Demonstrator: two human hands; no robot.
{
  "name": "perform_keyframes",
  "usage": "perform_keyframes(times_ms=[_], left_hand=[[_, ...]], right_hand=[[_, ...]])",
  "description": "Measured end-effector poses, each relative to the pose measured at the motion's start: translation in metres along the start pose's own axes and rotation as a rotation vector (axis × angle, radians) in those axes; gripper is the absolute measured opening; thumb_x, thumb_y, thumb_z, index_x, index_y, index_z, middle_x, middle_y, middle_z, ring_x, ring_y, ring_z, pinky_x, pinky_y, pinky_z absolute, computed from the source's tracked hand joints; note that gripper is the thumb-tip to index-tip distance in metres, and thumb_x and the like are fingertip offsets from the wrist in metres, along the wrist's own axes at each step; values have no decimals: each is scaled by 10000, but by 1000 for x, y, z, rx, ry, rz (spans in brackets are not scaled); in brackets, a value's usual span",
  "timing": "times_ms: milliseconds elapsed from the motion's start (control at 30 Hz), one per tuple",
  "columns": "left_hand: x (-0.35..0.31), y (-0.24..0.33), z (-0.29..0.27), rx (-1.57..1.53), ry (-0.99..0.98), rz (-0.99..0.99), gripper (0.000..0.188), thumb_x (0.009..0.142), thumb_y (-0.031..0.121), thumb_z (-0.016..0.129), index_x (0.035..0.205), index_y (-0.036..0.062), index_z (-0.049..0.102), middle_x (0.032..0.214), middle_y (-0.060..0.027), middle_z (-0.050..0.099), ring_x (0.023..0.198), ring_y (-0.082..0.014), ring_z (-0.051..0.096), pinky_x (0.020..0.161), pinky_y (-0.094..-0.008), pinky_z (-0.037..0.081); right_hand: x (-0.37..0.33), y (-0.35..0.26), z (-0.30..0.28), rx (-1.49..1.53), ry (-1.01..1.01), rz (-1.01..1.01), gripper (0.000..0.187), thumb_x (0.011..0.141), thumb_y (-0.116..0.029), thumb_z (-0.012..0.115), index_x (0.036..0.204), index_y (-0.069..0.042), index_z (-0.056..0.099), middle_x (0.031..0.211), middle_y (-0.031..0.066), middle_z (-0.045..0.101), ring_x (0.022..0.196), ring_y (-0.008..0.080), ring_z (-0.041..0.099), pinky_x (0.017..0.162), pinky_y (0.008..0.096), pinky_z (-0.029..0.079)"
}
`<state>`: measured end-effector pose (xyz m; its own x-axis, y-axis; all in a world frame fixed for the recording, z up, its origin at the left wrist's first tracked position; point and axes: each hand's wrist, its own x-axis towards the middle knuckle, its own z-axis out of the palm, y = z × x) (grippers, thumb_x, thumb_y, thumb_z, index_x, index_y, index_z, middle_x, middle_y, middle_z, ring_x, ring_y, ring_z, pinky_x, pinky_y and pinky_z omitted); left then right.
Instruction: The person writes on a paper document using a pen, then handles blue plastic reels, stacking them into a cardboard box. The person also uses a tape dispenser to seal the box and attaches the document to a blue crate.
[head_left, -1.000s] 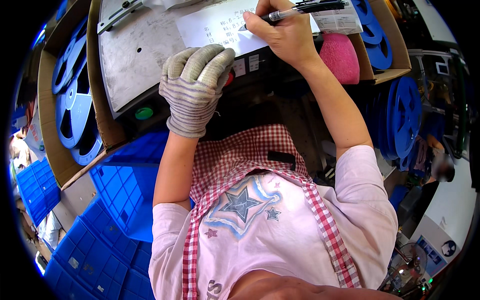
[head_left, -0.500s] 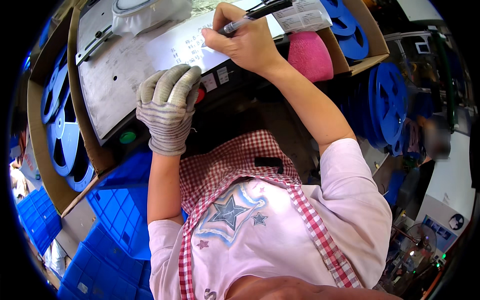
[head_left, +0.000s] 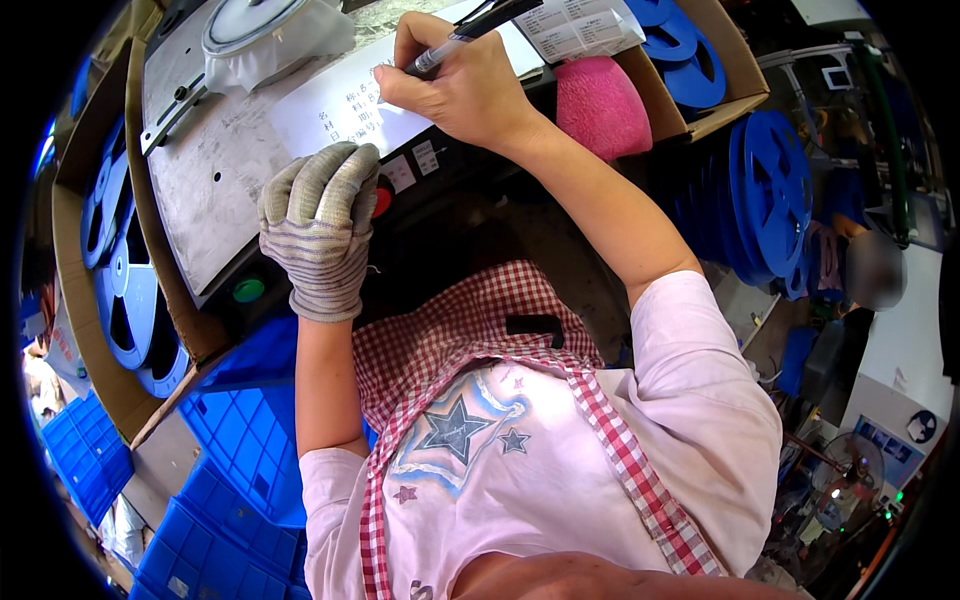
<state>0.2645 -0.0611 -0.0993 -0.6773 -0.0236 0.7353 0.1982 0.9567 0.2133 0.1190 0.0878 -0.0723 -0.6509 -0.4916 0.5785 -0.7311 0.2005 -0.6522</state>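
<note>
My bare right hand (head_left: pixel 480 95) is closed round a pen (head_left: pixel 438 55) with a clear barrel and black upper end. Its tip, behind my fingers, points down at a white paper (head_left: pixel 300 118) bearing lines of dark characters. The paper lies on a grey metal worktop (head_left: pixel 195 200). At the worktop's front edge, by the paper's lower left corner, rests my left hand (head_left: pixel 322 225) in a striped knit glove. Its fingers are curled and close together; the fingertips are hidden, so what lies under them does not show.
A round plastic-wrapped device (head_left: pixel 255 25) stands at the back left. Red (head_left: pixel 382 201) and green (head_left: pixel 248 291) buttons sit on the front edge. To the right are a printed sheet (head_left: pixel 575 28), a pink pad (head_left: pixel 602 108) and boxed blue reels (head_left: pixel 690 75). Blue crates (head_left: pixel 235 440) stand lower left.
The worktop, paper and both hands appear shifted slightly left in the picture. My right hand keeps its hold on the pen over the paper; my left hand stays at the edge.
</note>
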Motion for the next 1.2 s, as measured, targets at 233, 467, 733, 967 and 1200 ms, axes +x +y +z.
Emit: perform_keyframes(times_ms=[233,467,733,967,1200], left_hand=[[4,3,-3,19,-13,2,252,741,125,828,978,185,766,999,10,727,922,-236,659,807,-350,545],[6,5,-7,3,-25,-11,227,758,124,808,977,170,764,997,-7,726,921,-245,658,821,-364,540],[5,5,-5,-42,-34,-43,256,743,176,796,993,198,746,1014,9,721,930,-253,652,837,-397,521],[6,6,-6,-26,-25,-44,265,727,154,805,983,193,748,1012,9,720,938,-252,648,855,-383,520],[8,8,-10,-30,-60,-37,214,794,141,788,1005,140,757,1013,-39,719,937,-270,650,834,-378,534]], right_hand=[[0,3,-1,35,-2,29,277,804,-284,751,791,-56,594,565,104,629,520,252,652,512,326,502],[4,7,-22,75,21,108,297,891,-309,736,868,-41,610,613,76,632,547,147,616,528,284,483],[1,3,-89,219,63,291,274,1040,-220,571,1262,-61,599,805,43,685,617,46,577,551,189,445],[1,34,-166,2,301,244,161,988,-112,608,1124,-30,635,833,77,712,634,92,612,594,231,498],[-20,50,-167,-133,269,58,212,993,-262,648,1076,-67,659,808,30,688,721,67,600,602,224,475]])
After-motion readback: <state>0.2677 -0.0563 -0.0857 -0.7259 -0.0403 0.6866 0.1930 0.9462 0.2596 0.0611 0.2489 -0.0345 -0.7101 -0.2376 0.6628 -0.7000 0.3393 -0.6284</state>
